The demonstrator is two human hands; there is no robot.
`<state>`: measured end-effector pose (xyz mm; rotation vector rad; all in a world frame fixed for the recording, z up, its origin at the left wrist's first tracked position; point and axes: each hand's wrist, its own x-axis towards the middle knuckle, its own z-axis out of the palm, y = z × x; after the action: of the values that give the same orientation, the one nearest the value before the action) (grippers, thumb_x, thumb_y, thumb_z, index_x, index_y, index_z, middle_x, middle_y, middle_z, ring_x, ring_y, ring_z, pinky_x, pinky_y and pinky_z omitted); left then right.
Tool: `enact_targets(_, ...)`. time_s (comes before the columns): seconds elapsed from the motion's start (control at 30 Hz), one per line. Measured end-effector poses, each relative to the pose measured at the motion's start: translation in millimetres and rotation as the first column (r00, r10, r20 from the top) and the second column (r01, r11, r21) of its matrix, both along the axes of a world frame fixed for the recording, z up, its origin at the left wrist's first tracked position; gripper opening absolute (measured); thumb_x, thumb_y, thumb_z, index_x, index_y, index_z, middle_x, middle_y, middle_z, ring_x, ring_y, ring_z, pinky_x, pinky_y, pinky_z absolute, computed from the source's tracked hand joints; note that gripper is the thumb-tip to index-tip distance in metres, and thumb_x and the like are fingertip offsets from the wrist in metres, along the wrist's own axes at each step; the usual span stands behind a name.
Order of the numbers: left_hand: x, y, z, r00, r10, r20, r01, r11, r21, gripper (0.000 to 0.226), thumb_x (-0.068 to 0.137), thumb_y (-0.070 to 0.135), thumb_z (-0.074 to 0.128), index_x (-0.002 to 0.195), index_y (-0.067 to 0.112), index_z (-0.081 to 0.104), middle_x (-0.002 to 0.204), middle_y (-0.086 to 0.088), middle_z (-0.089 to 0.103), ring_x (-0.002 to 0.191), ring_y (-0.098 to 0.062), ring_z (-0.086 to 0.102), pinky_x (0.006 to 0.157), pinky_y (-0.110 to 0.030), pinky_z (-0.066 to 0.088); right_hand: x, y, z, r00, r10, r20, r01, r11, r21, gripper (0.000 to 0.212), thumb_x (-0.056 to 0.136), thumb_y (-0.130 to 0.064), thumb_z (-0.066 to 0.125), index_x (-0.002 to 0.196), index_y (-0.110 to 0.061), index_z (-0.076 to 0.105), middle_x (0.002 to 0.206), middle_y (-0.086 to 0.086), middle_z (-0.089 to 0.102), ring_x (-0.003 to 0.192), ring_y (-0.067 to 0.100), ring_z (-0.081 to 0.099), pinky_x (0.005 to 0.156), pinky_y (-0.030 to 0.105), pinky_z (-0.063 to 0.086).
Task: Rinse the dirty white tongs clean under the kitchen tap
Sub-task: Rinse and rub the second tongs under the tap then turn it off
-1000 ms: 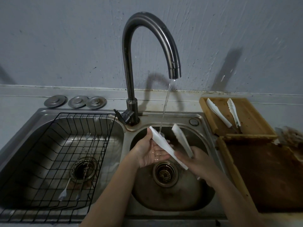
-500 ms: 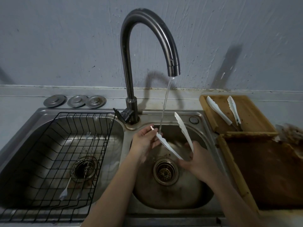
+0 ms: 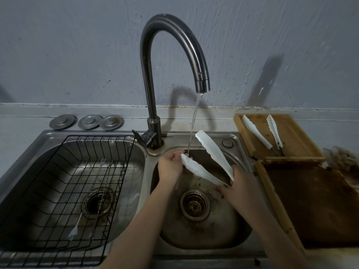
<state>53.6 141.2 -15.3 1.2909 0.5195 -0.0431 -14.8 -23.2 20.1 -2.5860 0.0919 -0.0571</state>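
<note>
Head view centres on the dirty white plastic tongs [image 3: 208,164], held over the right-hand steel sink basin [image 3: 204,235] at mid-frame with their two arms spread apart. Water [image 3: 192,129] from the dark curved metal tap [image 3: 153,78] lands on the tip of the lower arm. That tip is pinched by the left hand [image 3: 171,166], fingers curled around it. Gripping the hinge end, the right hand [image 3: 240,188] sits lower right of centre. Left of these, a black wire rack [image 3: 58,191] fills the other basin (long thin utensils lie in it). At upper right, a second pair of white tongs [image 3: 261,132] rests in a wooden tray [image 3: 291,136]. Three round metal discs [image 3: 87,121] sit on the ledge at upper left.
</note>
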Motion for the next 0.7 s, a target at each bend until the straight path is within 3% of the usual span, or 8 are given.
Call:
enact_targets(0.07,-2.7,-4.7,2.3,1.0,0.013,0.002,-0.012,1.0,-0.014,0.015,0.085,-0.005,0.06,0.087,0.008,0.067,0.082,-0.01,0.072,0.084,-0.026,0.071,0.083,-0.041,0.056,0.7,0.9,2.9,1.0,-0.005,0.01,0.005,1.0,-0.014,0.046,0.074,-0.033,0.075,0.109,-0.012,0.055,0.107,0.005,0.067,0.099,0.019,0.064,0.072,0.019,0.044)
enact_targets(0.17,-4.9,-5.9,2.8,1.0,0.006,0.02,-0.004,0.997,-0.071,0.034,0.073,-0.02,0.064,0.088,0.011,0.064,0.091,-0.009,0.071,0.091,-0.022,0.069,0.086,-0.038,0.055,0.0,2.3,4.5,1.0,0.001,0.005,0.0,1.0,-0.013,0.047,0.075,-0.034,0.074,0.111,-0.011,0.056,0.11,0.006,0.067,0.102,0.02,0.064,0.075,0.02,0.044)
enact_targets(0.27,-5.6,-5.3,1.8,0.999,-0.016,0.032,0.017,0.999,-0.029,0.043,0.068,-0.021,0.067,0.093,0.014,0.062,0.09,-0.002,0.07,0.092,-0.016,0.069,0.085,-0.034,0.054,-2.4,5.8,5.0,1.0,0.011,-0.002,-0.011,1.0,-0.014,0.046,0.076,-0.033,0.074,0.112,-0.011,0.056,0.11,0.006,0.067,0.102,0.019,0.064,0.078,0.022,0.046)
enact_targets(0.33,-5.1,-2.7,1.4,0.999,0.002,0.032,-0.001,1.0,-0.021,0.039,0.07,-0.018,0.067,0.099,0.008,0.064,0.087,-0.004,0.072,0.09,-0.021,0.07,0.083,-0.036,0.056,-2.8,7.4,4.8,1.0,0.004,-0.022,-0.004,1.0,-0.008,0.045,0.076,-0.033,0.074,0.112,-0.011,0.056,0.104,0.003,0.067,0.1,0.019,0.064,0.074,0.018,0.043)
enact_targets(0.4,-3.9,0.9,1.3,0.999,0.04,0.029,-0.039,0.999,-0.037,0.03,0.077,-0.013,0.063,0.104,0.0,0.066,0.086,-0.012,0.072,0.085,-0.026,0.071,0.08,-0.039,0.057,-1.6,7.0,4.2,1.0,-0.002,-0.027,0.002,1.0,0.008,0.042,0.074,-0.032,0.075,0.107,-0.011,0.058,0.089,-0.003,0.06,0.092,0.017,0.064,0.061,0.009,0.036)
enact_targets(0.47,-3.1,4.3,2.2,0.997,0.053,0.048,-0.055,0.997,0.047,0.019,0.084,-0.001,0.06,0.1,-0.001,0.069,0.086,-0.016,0.074,0.084,-0.03,0.072,0.083,-0.046,0.057,-0.2,6.5,3.6,1.0,0.011,-0.021,-0.011,1.0,0.015,0.04,0.073,-0.032,0.076,0.103,-0.012,0.058,0.084,-0.006,0.055,0.081,0.011,0.058,0.055,0.007,0.031)
enact_targets(0.53,-4.4,5.3,3.5,0.996,0.051,0.068,-0.057,0.993,0.103,0.015,0.089,0.006,0.056,0.089,0.005,0.071,0.083,-0.016,0.074,0.085,-0.033,0.071,0.085,-0.052,0.056,1.4,6.3,1.8,0.999,0.034,-0.024,-0.034,0.999,0.005,0.041,0.075,-0.032,0.075,0.106,-0.011,0.058,0.091,-0.002,0.061,0.08,0.006,0.052,0.061,0.01,0.035)
enact_targets(0.7,-7.4,3.4,10.3,0.999,-0.007,0.046,0.012,0.996,-0.093,0.038,0.098,0.036,0.041,0.088,0.011,0.068,0.095,-0.019,0.072,0.091,-0.032,0.07,0.085,-0.05,0.056,5.2,8.6,-5.9,0.984,0.093,-0.15,-0.087,0.995,0.045,0.041,0.082,-0.032,0.068,0.115,-0.01,0.055,0.112,0.006,0.065,0.096,0.016,0.063,0.066,0.012,0.043)
